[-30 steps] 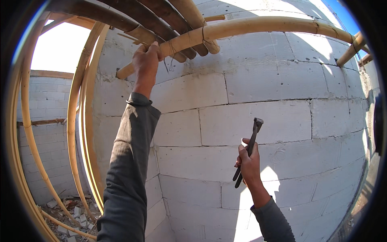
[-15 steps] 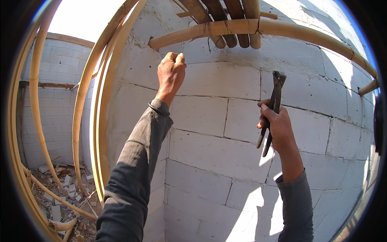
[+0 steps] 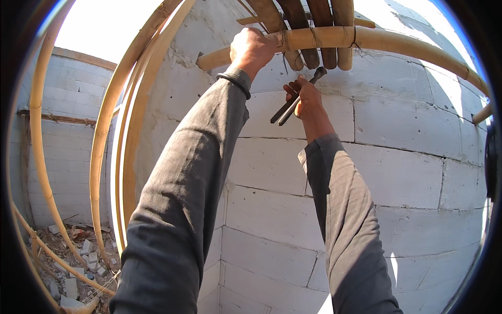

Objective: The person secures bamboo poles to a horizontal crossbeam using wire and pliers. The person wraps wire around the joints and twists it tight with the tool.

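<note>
- A wall of pale blocks (image 3: 402, 172) stands behind the work, partly sunlit, with broken rubble (image 3: 86, 251) at the lower left beyond upright bamboo poles (image 3: 99, 146).
- Overhead, a horizontal bamboo pole (image 3: 376, 43) crosses beneath a row of slats (image 3: 342, 13), whose ends jut past it; thin dark wire (image 3: 285, 63) hangs near the leftmost one.
- The left hand (image 3: 253, 49) is raised against the pole, fingers bent inward; its grip is hidden, so I cannot tell what it holds.
- The right hand (image 3: 309, 98) curls around black pincers (image 3: 317, 75), head up near the slat ends, handles slightly apart and slanting down left; contact at the head is unclear.
</note>
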### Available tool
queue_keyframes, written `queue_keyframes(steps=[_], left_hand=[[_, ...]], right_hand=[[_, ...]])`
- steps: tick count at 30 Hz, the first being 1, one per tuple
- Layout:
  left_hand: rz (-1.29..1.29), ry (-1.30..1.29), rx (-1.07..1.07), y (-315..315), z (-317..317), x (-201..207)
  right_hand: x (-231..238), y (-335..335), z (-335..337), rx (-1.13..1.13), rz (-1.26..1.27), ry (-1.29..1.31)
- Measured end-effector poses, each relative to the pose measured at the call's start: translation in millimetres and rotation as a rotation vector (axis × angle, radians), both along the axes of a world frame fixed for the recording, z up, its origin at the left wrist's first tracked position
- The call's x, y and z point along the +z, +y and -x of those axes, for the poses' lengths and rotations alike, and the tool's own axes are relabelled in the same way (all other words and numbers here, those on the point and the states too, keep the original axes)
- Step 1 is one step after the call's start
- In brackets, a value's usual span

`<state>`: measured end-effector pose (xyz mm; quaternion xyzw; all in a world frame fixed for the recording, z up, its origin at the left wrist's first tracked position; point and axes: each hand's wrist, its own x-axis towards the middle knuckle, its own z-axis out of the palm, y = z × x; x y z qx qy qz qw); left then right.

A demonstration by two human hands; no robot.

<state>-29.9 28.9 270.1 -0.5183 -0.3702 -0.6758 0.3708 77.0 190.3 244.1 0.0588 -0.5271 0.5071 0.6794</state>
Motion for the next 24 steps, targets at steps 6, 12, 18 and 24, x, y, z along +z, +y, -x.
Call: queue_keyframes(steps=[6,12,18,24], left_hand=[[-0.082,0.133,-0.031,8.5,2.9,1.6],[0.104,0.306,0.112,4.8,0.5,0.9],[-0.022,0.211,0.093,13.9,31.0,-5.0],[-0.109,0.168,0.241,3.9,25.9,-0.9]], right_hand=[[19.6,-2.0,14.6,0.142,-0.018,0.104],[22.7,1.7,32.1,0.112,0.024,0.104],[12.1,-3.9,25.1,0.054,-0.003,0.093],[5.0,-8.8,3.5,0.067,-0.019,0.099]])
